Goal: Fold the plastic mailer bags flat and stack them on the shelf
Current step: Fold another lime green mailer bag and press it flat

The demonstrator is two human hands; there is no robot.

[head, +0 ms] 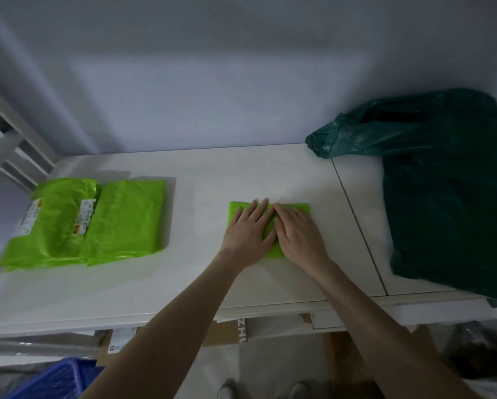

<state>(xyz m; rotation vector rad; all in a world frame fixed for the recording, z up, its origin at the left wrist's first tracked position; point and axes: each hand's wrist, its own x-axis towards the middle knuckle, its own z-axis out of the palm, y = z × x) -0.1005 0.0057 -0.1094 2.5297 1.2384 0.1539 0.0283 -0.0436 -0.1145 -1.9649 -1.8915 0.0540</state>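
Observation:
A small folded bright green mailer bag (299, 210) lies flat on the white shelf (201, 277), near its middle. My left hand (248, 233) presses down on its left half with straight, spread fingers. My right hand (297, 236) presses flat on its right half, fingers together and pointing up-left, touching the left hand's fingers. At the left of the shelf lies a stack of green mailer bags (126, 220), the ones on its left side bearing white shipping labels (81, 216).
A large dark green plastic bag (449, 197) covers the shelf's right end against the wall. Below the shelf's front edge are cardboard boxes (227, 332) and a blue crate (57, 378). A white rack frame (8, 148) stands at the far left.

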